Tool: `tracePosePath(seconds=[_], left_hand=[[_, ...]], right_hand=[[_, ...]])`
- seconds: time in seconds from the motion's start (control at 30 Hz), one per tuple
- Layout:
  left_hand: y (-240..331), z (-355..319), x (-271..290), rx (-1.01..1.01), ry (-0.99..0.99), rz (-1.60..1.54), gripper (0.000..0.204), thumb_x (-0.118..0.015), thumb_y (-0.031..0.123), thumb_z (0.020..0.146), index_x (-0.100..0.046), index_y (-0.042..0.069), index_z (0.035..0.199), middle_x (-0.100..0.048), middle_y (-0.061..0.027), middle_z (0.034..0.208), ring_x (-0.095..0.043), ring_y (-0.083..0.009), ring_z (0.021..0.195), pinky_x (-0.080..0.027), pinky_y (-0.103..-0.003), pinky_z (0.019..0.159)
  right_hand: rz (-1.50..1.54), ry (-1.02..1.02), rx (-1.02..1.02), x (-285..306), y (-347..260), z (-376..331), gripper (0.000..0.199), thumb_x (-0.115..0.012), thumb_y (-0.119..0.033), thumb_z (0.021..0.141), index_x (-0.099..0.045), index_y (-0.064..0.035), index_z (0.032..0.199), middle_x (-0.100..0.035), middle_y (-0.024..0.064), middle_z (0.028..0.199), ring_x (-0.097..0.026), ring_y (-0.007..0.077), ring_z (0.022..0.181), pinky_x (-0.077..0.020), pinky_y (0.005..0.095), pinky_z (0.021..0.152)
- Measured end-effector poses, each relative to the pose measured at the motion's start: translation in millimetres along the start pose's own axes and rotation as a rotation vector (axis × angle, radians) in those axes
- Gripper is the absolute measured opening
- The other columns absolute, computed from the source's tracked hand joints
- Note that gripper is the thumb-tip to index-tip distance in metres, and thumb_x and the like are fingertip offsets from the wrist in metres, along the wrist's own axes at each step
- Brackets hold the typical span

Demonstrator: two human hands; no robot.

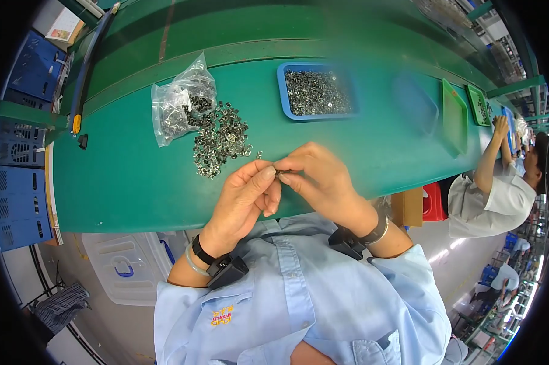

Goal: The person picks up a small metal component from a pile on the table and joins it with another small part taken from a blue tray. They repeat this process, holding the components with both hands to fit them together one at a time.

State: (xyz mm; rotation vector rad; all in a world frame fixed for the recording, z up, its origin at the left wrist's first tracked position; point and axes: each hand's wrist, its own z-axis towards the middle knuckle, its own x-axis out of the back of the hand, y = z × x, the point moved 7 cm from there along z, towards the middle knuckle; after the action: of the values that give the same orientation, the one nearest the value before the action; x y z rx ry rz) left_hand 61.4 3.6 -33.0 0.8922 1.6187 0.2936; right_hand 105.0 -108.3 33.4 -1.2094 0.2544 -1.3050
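Centre of frame: left hand and right hand meeting fingertip to fingertip, both pinched on one small dark metal part held just above the near edge of the green table. Part lying directly between the two hands, equally near each; long axis impossible to judge, nearly all of it covered by thumbs and forefingers. Up and left of the hands, nearer the left one, a loose pile of metal clips spilling from a clear plastic bag. Blue tray of similar pieces in the upper middle, partly blurred.
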Motion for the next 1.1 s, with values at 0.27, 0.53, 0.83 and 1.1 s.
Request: tracePosePath(seconds=[0.27,0.53,0.83,1.1], left_hand=[[4,-5,-1,-0.047,0.099,0.138,0.022,-0.051,0.02,0.097,-0.057,0.001,0.106,-0.059,-0.0045,0.072,-0.052,-0.0078,0.058,-0.041,-0.02,0.05],[7,-6,5,-0.051,0.053,0.21,0.021,-0.052,0.017,0.096,-0.058,0.001,0.108,-0.061,-0.0053,0.075,-0.054,-0.0083,0.059,-0.043,-0.02,0.051],[8,-7,8,-0.029,0.082,0.271,0.017,-0.053,0.016,0.095,-0.059,0.001,0.101,-0.062,-0.0054,0.071,-0.054,-0.0084,0.057,-0.043,-0.02,0.051],[9,-7,7,-0.037,0.109,0.334,0.016,-0.054,0.018,0.095,-0.058,0.002,0.096,-0.062,-0.0059,0.073,-0.054,-0.0082,0.057,-0.041,-0.02,0.049]], right_hand=[[-0.197,0.038,0.061,2,-2,-5,0.017,-0.069,-0.009,0.076,-0.064,-0.0075,0.093,-0.059,0.004,0.084,-0.057,0.0242,0.076,-0.0465,0.0351,0.066],[-0.129,0.031,0.033,1,-6,-3,0.023,-0.071,-0.001,0.073,-0.063,-0.0062,0.094,-0.061,0.0071,0.086,-0.059,0.0235,0.076,-0.0482,0.0329,0.064],[-0.134,-0.013,0.063,0,-6,-4,0.019,-0.072,-0.002,0.073,-0.064,-0.0054,0.09,-0.061,0.0074,0.087,-0.059,0.0234,0.076,-0.0485,0.0327,0.062],[-0.213,0.008,0.095,3,-12,-6,0.019,-0.073,-0.003,0.071,-0.064,-0.0054,0.087,-0.061,0.0072,0.085,-0.059,0.0242,0.075,-0.0475,0.0332,0.061]])
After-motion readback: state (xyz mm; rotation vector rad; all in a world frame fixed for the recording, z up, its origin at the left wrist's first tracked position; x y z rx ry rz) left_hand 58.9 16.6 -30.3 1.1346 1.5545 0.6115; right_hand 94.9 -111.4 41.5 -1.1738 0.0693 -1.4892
